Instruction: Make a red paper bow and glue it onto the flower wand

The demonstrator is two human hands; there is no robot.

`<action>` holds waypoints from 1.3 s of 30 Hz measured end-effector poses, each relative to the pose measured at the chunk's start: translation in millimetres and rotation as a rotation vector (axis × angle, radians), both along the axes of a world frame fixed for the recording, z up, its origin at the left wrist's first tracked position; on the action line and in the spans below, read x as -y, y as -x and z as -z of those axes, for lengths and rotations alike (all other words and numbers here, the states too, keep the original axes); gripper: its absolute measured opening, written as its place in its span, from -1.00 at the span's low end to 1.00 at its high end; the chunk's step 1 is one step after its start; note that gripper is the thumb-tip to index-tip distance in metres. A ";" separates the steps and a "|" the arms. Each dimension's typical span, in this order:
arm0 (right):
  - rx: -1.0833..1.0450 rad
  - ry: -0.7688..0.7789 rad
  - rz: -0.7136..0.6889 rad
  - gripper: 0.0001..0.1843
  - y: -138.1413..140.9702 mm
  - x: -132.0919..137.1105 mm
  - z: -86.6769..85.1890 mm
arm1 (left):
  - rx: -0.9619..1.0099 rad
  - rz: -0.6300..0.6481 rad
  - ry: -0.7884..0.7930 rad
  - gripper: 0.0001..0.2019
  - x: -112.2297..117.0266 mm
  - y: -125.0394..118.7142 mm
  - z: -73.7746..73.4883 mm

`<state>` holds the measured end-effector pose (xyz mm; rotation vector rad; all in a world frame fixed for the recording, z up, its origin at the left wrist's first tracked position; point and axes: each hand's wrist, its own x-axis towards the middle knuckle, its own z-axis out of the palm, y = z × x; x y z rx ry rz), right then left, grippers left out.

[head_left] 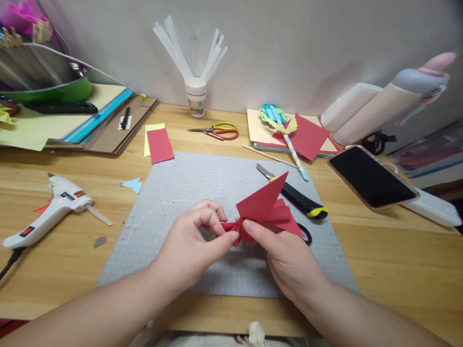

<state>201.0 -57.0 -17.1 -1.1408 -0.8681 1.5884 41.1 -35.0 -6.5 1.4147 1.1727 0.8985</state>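
Observation:
A folded piece of red paper [261, 200] is held up above the grey cutting mat [144, 250], with pointed flaps fanning out to the right. My left hand [200, 236] pinches its narrow left end between thumb and fingers. Around its gathered middle, my right hand [285, 250] closes with the thumb on top; the other fingers are hidden below. Just beyond the paper lies a black and yellow utility knife [300, 198] with its blade out. A black loop [306, 234] shows partly from behind the red paper.
On the left lie a white glue gun [60, 207] and a light blue paper scrap [133, 184]. Scissors [217, 130], a cup of glue sticks [196, 99] and red paper [161, 145] are at the back. To the right are a paper flower [274, 114] and a phone [374, 176].

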 end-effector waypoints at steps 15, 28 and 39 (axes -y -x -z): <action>-0.065 0.012 0.017 -0.83 3.1 0.6 4.0 | -0.067 -0.005 -0.192 -0.79 0.6 0.8 -1.3; -0.394 0.100 0.209 -0.83 8.8 -5.6 -3.7 | 0.168 -0.025 0.108 -0.73 2.9 -0.1 9.9; -0.361 0.025 0.225 -0.85 13.6 -1.9 3.1 | 0.211 0.018 0.243 -0.88 0.1 -6.1 3.8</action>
